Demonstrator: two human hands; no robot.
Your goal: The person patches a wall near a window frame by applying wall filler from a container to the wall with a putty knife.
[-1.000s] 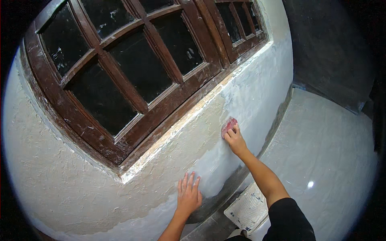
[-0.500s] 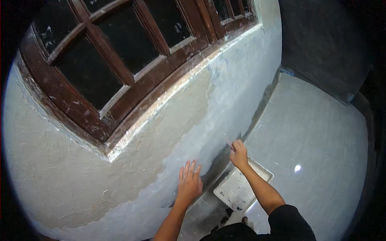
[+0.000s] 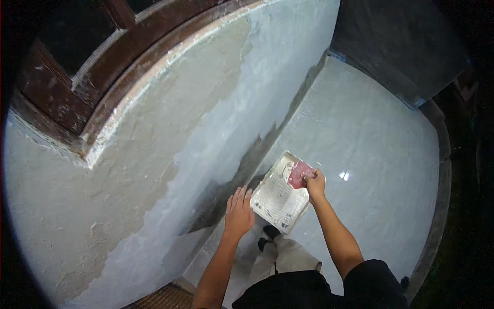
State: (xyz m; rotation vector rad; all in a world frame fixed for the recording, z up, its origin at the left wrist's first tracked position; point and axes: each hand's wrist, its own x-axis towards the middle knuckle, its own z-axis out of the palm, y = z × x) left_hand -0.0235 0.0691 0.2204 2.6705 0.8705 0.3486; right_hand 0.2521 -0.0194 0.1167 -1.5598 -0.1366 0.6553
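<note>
Glossy grey flooring runs beside a patchy grey-and-beige wall. Just ahead of the person's dark-covered feet lies a smeared white tray with a ribbed bed; over its far end is a flat, reddish scraper, the right hand hiding one corner. Farther off are a brown window frame and a dark panel. Right thumb and fingers pinch the scraper, forearm stretched forward; the left hand is open, fingers extended near the wall, contact unclear.
</note>
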